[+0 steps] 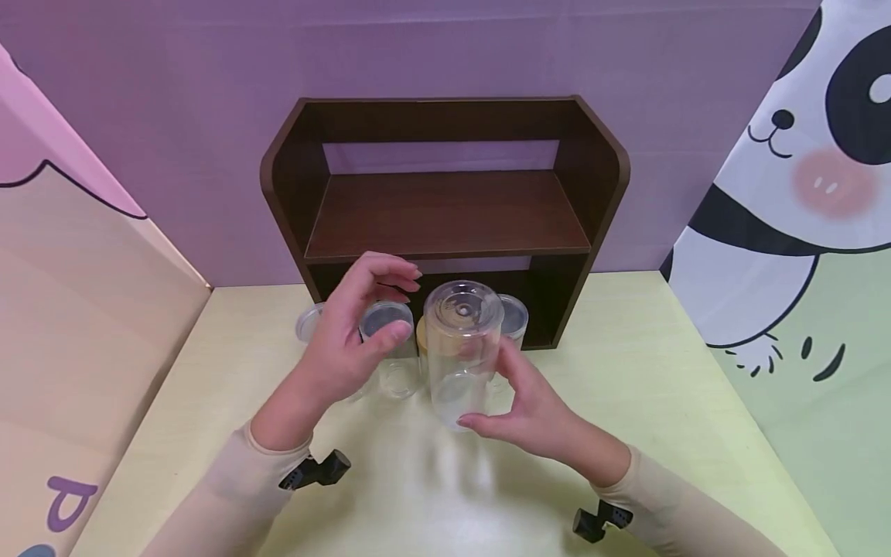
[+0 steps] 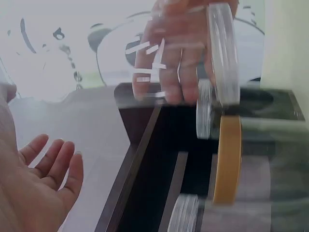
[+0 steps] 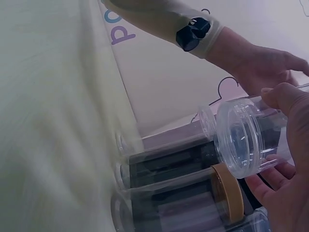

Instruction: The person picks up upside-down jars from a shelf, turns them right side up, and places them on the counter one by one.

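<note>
My right hand grips a clear plastic jar from its right side, fingers and thumb curled round it. The jar is upside down, its base facing up and its clear lid toward the table, held above it. To the left, my left hand hovers with fingers loosely bent and nothing between them. Beneath it stand a jar with a clear lid and another clear-lidded jar, partly hidden. Behind the held jar are an orange-lidded jar and one more clear-lidded jar.
A dark brown two-tier shelf stands at the back of the pale table, right behind the row of jars. A purple backdrop hangs behind it, with printed panels at both sides.
</note>
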`<state>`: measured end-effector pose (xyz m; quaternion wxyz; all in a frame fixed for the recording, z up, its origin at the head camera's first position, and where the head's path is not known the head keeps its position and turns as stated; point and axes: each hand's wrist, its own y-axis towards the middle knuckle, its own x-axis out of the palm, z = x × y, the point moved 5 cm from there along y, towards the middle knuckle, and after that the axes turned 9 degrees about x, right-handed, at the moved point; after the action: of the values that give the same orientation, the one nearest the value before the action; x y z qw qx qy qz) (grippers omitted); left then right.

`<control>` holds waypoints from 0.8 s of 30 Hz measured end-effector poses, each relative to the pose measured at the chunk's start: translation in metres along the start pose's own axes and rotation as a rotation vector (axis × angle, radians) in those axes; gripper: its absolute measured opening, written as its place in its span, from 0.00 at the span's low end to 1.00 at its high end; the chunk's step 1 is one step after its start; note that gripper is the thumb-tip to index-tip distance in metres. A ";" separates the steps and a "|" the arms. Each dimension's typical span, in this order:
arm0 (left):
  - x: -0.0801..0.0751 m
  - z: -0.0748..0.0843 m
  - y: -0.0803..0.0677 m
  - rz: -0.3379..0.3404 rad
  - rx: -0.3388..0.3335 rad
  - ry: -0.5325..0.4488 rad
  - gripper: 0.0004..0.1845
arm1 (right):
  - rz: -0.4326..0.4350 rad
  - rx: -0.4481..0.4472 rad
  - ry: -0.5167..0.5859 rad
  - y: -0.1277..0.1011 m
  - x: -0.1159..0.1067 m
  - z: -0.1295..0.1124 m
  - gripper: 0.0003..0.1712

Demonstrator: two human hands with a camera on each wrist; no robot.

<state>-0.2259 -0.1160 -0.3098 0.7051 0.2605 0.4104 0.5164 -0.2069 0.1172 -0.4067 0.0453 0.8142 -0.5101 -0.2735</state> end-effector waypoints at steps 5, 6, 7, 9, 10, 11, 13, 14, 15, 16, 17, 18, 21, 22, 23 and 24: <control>0.016 0.003 0.001 -0.108 -0.059 -0.049 0.46 | -0.025 0.020 0.015 -0.001 0.006 0.004 0.60; 0.018 0.004 0.001 -0.131 -0.070 -0.055 0.47 | -0.029 0.020 0.014 -0.002 0.007 0.004 0.60; 0.020 0.004 0.001 -0.155 -0.084 -0.060 0.47 | -0.033 0.014 0.013 -0.002 0.008 0.004 0.60; 0.024 0.005 0.000 -0.194 -0.101 -0.082 0.45 | -0.037 0.004 0.000 -0.002 0.010 0.004 0.58; 0.025 0.005 0.000 -0.211 -0.109 -0.091 0.43 | -0.038 -0.001 -0.007 -0.002 0.011 0.005 0.57; 0.026 0.006 0.000 -0.225 -0.117 -0.096 0.42 | -0.039 -0.008 -0.016 -0.002 0.011 0.005 0.57; 0.028 0.007 0.000 -0.241 -0.128 -0.099 0.41 | -0.041 -0.027 -0.039 -0.003 0.012 0.005 0.56; 0.028 0.007 0.001 -0.243 -0.132 -0.098 0.41 | -0.043 -0.032 -0.045 -0.003 0.013 0.005 0.56; 0.028 0.007 0.001 -0.245 -0.135 -0.092 0.41 | -0.043 -0.038 -0.049 -0.003 0.013 0.005 0.55; 0.027 0.007 0.001 -0.243 -0.138 -0.083 0.41 | -0.043 -0.041 -0.052 -0.003 0.012 0.005 0.56; 0.026 0.008 0.001 -0.242 -0.139 -0.074 0.41 | -0.042 -0.046 -0.057 -0.003 0.012 0.004 0.55; 0.024 0.008 0.001 -0.239 -0.139 -0.065 0.41 | -0.041 -0.051 -0.057 -0.004 0.011 0.004 0.55; 0.019 0.009 0.000 -0.236 -0.139 -0.051 0.40 | -0.034 -0.061 -0.064 -0.005 0.007 0.003 0.55; 0.017 0.009 0.000 -0.235 -0.140 -0.046 0.40 | -0.031 -0.071 -0.068 -0.005 0.005 0.002 0.54; 0.014 0.010 -0.001 -0.235 -0.140 -0.039 0.39 | -0.029 -0.080 -0.072 -0.006 0.003 0.002 0.54; 0.011 0.010 -0.001 -0.234 -0.139 -0.037 0.39 | -0.025 -0.085 -0.076 -0.006 0.001 0.001 0.54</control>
<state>-0.2153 -0.1055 -0.3092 0.7843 0.1709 0.3878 0.4531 -0.2024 0.1198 -0.4102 0.0570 0.8069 -0.4891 -0.3264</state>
